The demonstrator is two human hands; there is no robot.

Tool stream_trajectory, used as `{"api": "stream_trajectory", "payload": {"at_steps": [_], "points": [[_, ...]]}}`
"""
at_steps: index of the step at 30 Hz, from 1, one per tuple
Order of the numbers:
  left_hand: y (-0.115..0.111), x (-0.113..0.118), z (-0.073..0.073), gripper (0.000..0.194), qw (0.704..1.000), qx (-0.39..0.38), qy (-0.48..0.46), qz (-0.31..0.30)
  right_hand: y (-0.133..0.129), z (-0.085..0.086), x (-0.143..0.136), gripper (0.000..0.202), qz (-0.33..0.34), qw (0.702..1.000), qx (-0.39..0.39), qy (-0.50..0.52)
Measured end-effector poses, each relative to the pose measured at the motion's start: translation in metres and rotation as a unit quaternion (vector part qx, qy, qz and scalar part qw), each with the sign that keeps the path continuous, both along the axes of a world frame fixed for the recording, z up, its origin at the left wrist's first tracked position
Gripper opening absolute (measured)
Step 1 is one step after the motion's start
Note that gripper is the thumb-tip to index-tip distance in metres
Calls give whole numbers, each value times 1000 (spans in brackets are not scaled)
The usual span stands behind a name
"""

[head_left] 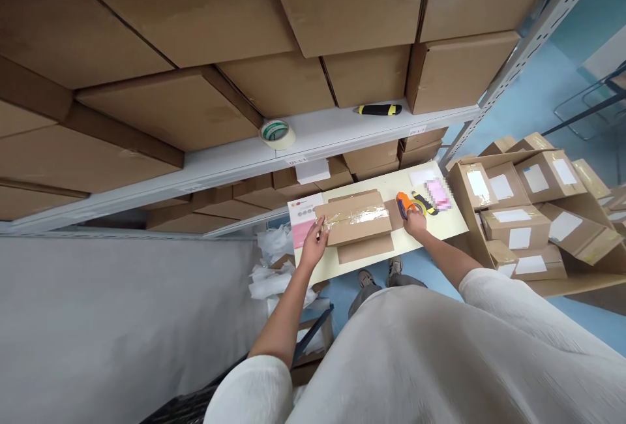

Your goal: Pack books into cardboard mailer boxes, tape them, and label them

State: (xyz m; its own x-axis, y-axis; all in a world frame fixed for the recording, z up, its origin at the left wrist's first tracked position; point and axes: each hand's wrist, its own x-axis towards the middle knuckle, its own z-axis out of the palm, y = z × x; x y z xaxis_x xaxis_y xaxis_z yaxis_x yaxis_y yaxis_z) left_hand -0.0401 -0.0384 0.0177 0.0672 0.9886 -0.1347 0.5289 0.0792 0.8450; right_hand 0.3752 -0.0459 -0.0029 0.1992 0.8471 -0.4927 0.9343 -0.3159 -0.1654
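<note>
A flat brown cardboard box [359, 227] lies on the pale tabletop [323, 272], with shiny clear tape along its top. At the box's left end rests my left hand [314, 241], fingers apart and touching the cardboard. My right hand [415, 222] is closed around an orange and blue tape dispenser [404, 203], just right of the box. Beside that hand lies a black and yellow cutter [424, 202]. A flat piece of cardboard [364, 249] shows under the box, and a pink and white printed sheet [302, 220] sits at the left.
Above the table, a metal shelf [337, 127] holds large cartons [352, 6], a tape roll [277, 134] and another cutter [379, 109]. To the right, a big open carton [472, 241] contains several small labelled boxes [516, 225]. White wrapping material [271, 280] is at the table's left.
</note>
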Motion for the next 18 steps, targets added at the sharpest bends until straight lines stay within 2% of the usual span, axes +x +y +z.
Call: {"api": "stream_trajectory", "payload": {"at_steps": [3, 6, 8, 11, 12, 14, 16, 18], "points": [[1, 0, -3, 69, 1000, 3, -1, 0, -4, 7, 1, 45, -4, 1000, 16, 8], [2, -1, -7, 68, 1000, 6, 1, 1, -9, 22, 5, 40, -13, 998, 47, 31], [2, -1, -10, 67, 1000, 10, 1, 1, -10, 39, 10, 34, -26, 996, 70, 55], [4, -1, -13, 65, 1000, 19, -2, 0, -2, 77, 21, 30, -41, 985, 105, 133], [4, 0, -14, 65, 1000, 23, -3, -1, 4, 92, 25, 30, -35, 976, 116, 183], [6, 0, -15, 64, 999, 33, -7, -3, 17, 124, 31, 33, 3, 936, 125, 329], [7, 1, -16, 62, 999, 46, -13, -6, 31, 153, 29, 41, 46, 883, 104, 456], [7, 3, -16, 60, 998, 56, -20, -7, 45, 174, 17, 49, 77, 846, 55, 525]]}}
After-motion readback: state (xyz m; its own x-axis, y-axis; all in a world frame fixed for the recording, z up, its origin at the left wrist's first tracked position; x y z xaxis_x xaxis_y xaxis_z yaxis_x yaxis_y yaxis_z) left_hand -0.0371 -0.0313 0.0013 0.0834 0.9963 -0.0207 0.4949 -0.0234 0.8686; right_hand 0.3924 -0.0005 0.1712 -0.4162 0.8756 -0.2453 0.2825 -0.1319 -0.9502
